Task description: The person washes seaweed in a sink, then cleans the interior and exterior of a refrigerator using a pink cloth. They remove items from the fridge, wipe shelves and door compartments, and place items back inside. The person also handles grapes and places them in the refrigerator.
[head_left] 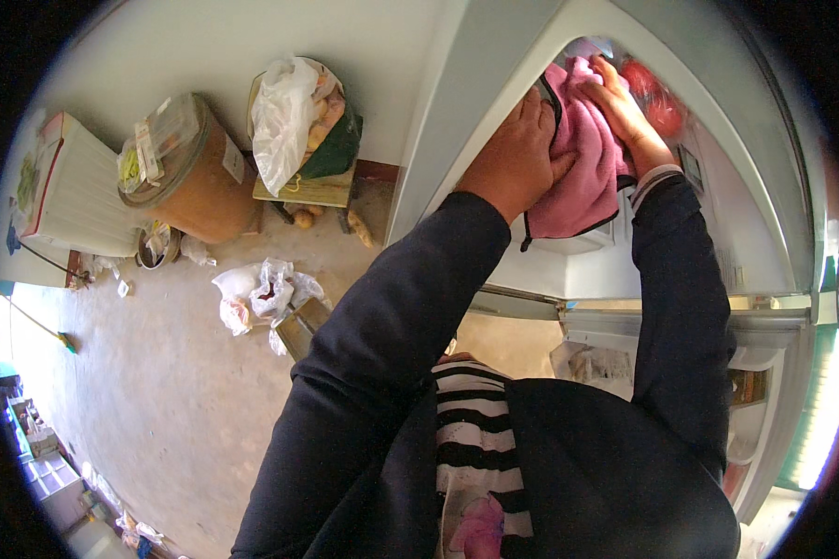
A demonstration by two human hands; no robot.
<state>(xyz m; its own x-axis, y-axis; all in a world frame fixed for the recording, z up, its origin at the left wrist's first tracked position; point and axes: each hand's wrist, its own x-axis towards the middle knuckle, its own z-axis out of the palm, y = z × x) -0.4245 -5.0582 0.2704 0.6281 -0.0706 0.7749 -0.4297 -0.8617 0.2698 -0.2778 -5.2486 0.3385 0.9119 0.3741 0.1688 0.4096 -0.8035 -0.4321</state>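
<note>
A: Head view. Where is the pink cloth (583, 172), and how do the hands sit on it?

B: It hangs at about 1 o'clock in the open upper compartment of the grey refrigerator (494, 102). The left hand (515, 156) presses its left edge, fingers together and curled over the fold. The right hand (625, 107) lies on its top, fingers together and reaching toward the red bagged item (657, 101) at 1 o'clock.

A: What could go wrong?

B: The cloth's lower half dangles free, so it may slip down if either hand lifts. A wide sweep could knock the red item off its shelf. The white plastic bags (261, 293) on the floor at 9 o'clock lie well apart.
</note>
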